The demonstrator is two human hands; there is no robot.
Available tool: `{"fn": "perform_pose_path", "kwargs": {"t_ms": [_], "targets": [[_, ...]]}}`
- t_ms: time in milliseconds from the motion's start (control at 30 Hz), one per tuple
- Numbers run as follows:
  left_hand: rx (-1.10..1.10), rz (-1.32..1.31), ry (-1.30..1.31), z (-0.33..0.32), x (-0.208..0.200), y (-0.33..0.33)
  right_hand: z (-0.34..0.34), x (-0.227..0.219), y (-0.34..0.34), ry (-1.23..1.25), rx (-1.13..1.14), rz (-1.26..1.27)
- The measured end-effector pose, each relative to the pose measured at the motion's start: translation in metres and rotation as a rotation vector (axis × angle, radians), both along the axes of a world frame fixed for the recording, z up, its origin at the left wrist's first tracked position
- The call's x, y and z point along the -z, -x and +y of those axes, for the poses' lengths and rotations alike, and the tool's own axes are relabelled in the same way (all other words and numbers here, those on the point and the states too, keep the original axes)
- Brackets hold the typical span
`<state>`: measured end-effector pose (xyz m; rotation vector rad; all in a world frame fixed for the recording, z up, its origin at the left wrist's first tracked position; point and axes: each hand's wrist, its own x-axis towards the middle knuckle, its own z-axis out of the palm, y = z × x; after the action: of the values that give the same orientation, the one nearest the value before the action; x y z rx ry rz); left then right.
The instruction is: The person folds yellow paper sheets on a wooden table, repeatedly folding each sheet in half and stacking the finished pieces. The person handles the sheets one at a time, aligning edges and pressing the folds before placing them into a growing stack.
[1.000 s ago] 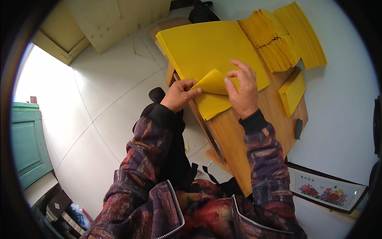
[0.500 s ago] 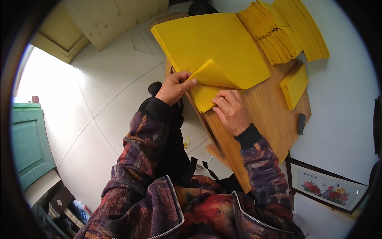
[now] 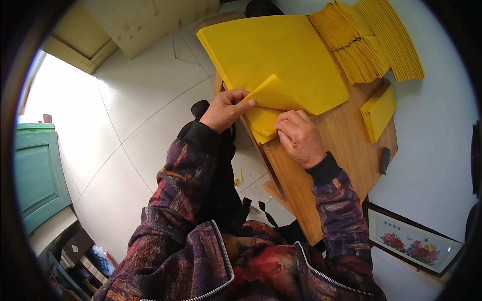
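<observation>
A stack of large yellow paper sheets (image 3: 281,55) lies on the wooden table in front of me. Its near corner is turned back into a pointed flap (image 3: 271,93), which my left hand (image 3: 223,111) pinches between thumb and fingers at the left edge. Below the flap, the near corner of the sheets underneath (image 3: 263,131) shows, its edge slightly separated. Closed in a pinch, my right hand (image 3: 301,139) has its fingertips at the right side of this lower corner. The curled fingers hide exactly what they grip.
Folded yellow bundles (image 3: 354,47) and a ribbed yellow stack (image 3: 394,40) stand at the far right. A smaller yellow bundle (image 3: 379,113) and a dark small block (image 3: 384,160) lie along the right side of the wooden table (image 3: 331,150). A framed flower picture (image 3: 411,238) leans at lower right.
The view has shifted slightly, so everything sits a little further right. The lower corner near my right fingertips has bent and separated a little. My left hand keeps its pinch on the flap.
</observation>
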<state>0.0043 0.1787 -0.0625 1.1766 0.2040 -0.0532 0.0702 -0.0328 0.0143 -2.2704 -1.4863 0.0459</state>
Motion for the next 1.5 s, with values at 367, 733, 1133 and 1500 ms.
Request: {"fn": "perform_pose_path", "kwargs": {"t_ms": [367, 733, 1133, 1500], "targets": [[0.003, -0.025, 0.024, 0.000, 0.004, -0.002, 0.006, -0.009, -0.004, 0.054, 0.007, 0.087], [0.005, -0.044, 0.035, 0.000, 0.007, -0.002, 0.010, -0.013, -0.008, 0.084, 0.057, 0.189], [0.011, -0.039, -0.063, 0.000, 0.009, -0.004, 0.027, -0.023, -0.012, -0.140, 0.211, 0.082], [0.005, -0.054, -0.014, -0.001, 0.002, -0.001, 0.035, -0.019, -0.015, -0.384, 0.272, -0.267]]}}
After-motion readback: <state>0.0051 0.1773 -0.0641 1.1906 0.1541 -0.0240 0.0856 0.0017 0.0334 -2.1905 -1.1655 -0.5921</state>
